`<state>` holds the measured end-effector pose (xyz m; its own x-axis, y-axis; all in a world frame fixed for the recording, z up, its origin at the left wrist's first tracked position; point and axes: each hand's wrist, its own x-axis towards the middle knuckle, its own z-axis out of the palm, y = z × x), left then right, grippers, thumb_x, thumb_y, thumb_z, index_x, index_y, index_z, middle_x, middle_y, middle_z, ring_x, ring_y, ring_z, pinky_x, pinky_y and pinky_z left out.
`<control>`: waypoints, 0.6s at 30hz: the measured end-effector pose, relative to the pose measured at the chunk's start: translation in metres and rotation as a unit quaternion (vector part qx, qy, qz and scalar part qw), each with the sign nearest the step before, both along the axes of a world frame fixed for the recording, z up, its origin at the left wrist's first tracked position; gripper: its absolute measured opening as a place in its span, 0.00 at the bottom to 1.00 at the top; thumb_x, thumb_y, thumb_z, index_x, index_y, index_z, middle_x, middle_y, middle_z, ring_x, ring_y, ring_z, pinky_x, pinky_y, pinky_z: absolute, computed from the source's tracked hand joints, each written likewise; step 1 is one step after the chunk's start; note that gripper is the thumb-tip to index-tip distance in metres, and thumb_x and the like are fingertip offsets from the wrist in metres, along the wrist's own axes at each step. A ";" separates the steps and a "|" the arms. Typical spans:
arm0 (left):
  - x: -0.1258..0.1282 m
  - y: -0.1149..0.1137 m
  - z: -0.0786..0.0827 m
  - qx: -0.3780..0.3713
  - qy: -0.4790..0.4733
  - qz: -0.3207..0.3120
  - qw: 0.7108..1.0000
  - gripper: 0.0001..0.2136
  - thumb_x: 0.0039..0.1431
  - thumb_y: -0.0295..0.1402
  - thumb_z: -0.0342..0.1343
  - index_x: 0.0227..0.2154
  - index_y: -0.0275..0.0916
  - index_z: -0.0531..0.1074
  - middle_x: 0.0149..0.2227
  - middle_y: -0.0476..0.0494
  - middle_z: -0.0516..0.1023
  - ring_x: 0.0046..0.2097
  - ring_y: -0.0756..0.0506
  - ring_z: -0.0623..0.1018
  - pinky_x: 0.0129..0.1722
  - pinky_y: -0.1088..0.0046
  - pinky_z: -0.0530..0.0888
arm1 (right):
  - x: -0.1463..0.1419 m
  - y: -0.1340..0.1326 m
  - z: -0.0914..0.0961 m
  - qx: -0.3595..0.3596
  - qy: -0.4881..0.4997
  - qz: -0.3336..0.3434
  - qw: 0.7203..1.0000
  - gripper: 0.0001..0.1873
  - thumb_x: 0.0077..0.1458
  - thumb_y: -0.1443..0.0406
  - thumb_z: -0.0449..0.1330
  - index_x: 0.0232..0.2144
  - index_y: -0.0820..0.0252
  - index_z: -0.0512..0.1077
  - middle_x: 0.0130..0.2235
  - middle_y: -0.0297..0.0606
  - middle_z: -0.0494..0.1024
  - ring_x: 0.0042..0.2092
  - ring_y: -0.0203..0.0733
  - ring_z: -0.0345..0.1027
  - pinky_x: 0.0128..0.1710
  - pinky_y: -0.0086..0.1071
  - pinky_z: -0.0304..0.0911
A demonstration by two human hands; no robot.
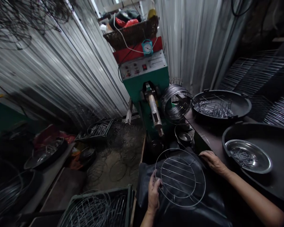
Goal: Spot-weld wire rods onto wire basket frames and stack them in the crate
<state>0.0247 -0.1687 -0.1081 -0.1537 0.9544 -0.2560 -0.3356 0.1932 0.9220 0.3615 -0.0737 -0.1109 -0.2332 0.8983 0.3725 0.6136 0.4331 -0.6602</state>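
A round wire rack [180, 177] with several cross wires lies on a black sheet [180, 201] in front of me. My left hand [153, 192] grips the rack's left rim, fingers curled round the wire. My right hand [211, 161] rests at the rack's upper right edge, fingers bent down onto the bench; what they hold, if anything, is hidden. Just beyond the rack stands a green machine [145, 85] with a metal nozzle [155, 113] pointing toward me.
A wire coil [176, 102] sits right of the machine. On the right are a black pan of short wire pieces [217, 105] and a steel bowl of pieces [247, 156] in a black tray. A crate of finished racks [101, 208] stands lower left. Corrugated metal walls surround.
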 end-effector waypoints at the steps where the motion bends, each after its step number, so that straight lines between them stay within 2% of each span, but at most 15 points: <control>1: 0.000 0.000 0.000 -0.004 -0.004 0.002 1.000 0.28 0.51 0.40 0.58 0.56 0.38 0.62 0.25 0.50 0.66 0.28 0.51 0.66 0.29 0.78 0.65 | 0.001 0.002 0.001 0.015 0.001 -0.003 1.000 0.12 0.58 0.58 0.49 0.35 0.53 0.71 0.35 0.42 0.76 0.39 0.48 0.69 0.42 0.45 0.64; 4: 0.001 0.000 0.000 -0.011 -0.005 0.009 1.000 0.28 0.51 0.40 0.58 0.55 0.38 0.63 0.25 0.50 0.66 0.27 0.52 0.65 0.28 0.78 0.65 | 0.000 0.011 0.012 0.071 -0.029 0.014 0.997 0.12 0.59 0.61 0.48 0.36 0.53 0.71 0.36 0.41 0.76 0.40 0.46 0.69 0.44 0.45 0.60; 8: 0.001 0.002 0.000 -0.006 0.013 0.013 1.000 0.27 0.51 0.40 0.58 0.54 0.37 0.63 0.25 0.50 0.67 0.27 0.52 0.66 0.29 0.78 0.65 | -0.005 0.022 0.034 0.113 -0.130 0.124 0.977 0.13 0.59 0.67 0.48 0.38 0.53 0.72 0.37 0.40 0.77 0.38 0.42 0.71 0.45 0.42 0.57; 10: 0.001 0.002 0.000 -0.008 0.021 0.014 1.000 0.27 0.52 0.40 0.57 0.54 0.37 0.63 0.25 0.50 0.67 0.28 0.52 0.66 0.29 0.78 0.65 | -0.008 0.026 0.045 0.119 -0.145 0.163 0.969 0.14 0.59 0.68 0.47 0.39 0.53 0.72 0.38 0.39 0.78 0.39 0.41 0.71 0.44 0.40 0.57; 16: 0.001 0.004 -0.005 -0.014 0.019 0.013 1.000 0.27 0.52 0.40 0.57 0.54 0.37 0.63 0.26 0.50 0.67 0.29 0.51 0.66 0.29 0.78 0.64 | -0.019 0.029 0.069 0.135 -0.081 0.225 0.962 0.13 0.62 0.63 0.47 0.40 0.56 0.71 0.38 0.43 0.77 0.42 0.42 0.70 0.45 0.39 0.62; 18: 0.001 0.005 -0.007 -0.015 0.008 0.012 1.000 0.28 0.52 0.40 0.57 0.55 0.38 0.62 0.26 0.50 0.67 0.29 0.51 0.66 0.30 0.78 0.64 | -0.024 0.026 0.073 0.116 -0.032 0.215 0.969 0.13 0.62 0.62 0.46 0.39 0.57 0.70 0.39 0.44 0.76 0.43 0.41 0.70 0.44 0.36 0.64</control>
